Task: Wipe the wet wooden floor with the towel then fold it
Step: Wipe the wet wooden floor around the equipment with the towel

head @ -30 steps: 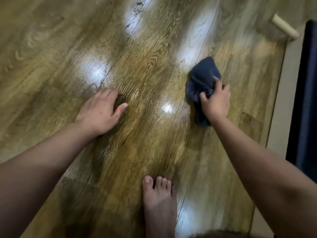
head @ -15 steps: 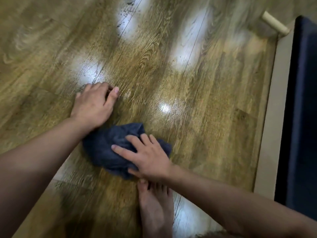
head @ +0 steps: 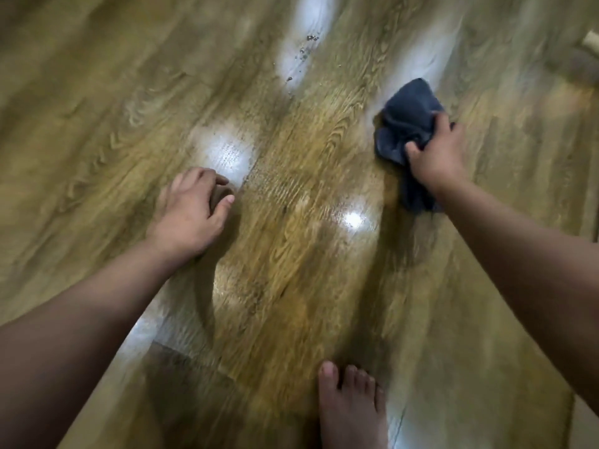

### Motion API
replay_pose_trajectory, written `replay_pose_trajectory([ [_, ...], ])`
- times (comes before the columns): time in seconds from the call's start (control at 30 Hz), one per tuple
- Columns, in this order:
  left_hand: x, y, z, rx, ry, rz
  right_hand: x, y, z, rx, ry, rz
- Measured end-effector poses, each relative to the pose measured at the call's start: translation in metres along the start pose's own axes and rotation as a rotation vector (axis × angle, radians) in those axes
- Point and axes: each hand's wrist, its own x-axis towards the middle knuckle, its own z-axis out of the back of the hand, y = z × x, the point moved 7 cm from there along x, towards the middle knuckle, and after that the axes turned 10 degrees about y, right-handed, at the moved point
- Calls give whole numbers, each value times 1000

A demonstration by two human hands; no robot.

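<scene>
The wooden floor (head: pixel 308 260) shows glossy patches and a few droplets in the upper middle, up and to the left of the towel (head: pixel 405 121). Well to the towel's left, the left hand (head: pixel 188 212) braces on the boards, fingers loosely bent and holding nothing, and could slip on the film. The right hand (head: pixel 437 150) grips the bunched towel against the floor; so crumpled, it may smear water or miss the droplets.

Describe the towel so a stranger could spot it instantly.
Start from the glossy wooden floor and follow the arm on the right to the right hand. The dark blue towel sits bunched under its fingers, the only cloth and only blue thing on the brown boards.
</scene>
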Motion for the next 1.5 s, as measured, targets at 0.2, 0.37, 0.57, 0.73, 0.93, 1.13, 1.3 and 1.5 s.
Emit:
replay_pose_trajectory([
  [0.2, 28, 29, 10, 73, -17, 177, -30, 91, -32, -216, -81, 43],
  [0.37, 60, 41, 31, -119, -110, 225, -161, 192, -111, -332, 151, 715],
  [0.57, 74, 105, 68, -169, -308, 455, -258, 214, -154, -408, 439, 1338],
  [0.73, 76, 160, 69, -184, -182, 717, -185, 222, -144, -470, 365, 1353],
  [0.93, 75, 172, 59, -209, 101, 762, -11, 236, -97, -276, 137, 823],
  [1.13, 75, 169, 58, -235, 341, 722, 88, 246, -75, -139, -81, 368],
  [1.3, 74, 173, 56, -266, 474, 690, -5, 280, -112, -240, -9, 619],
  [1.5, 75, 170, 60, -235, 496, 732, -155, 281, -158, -369, 315, 1267],
])
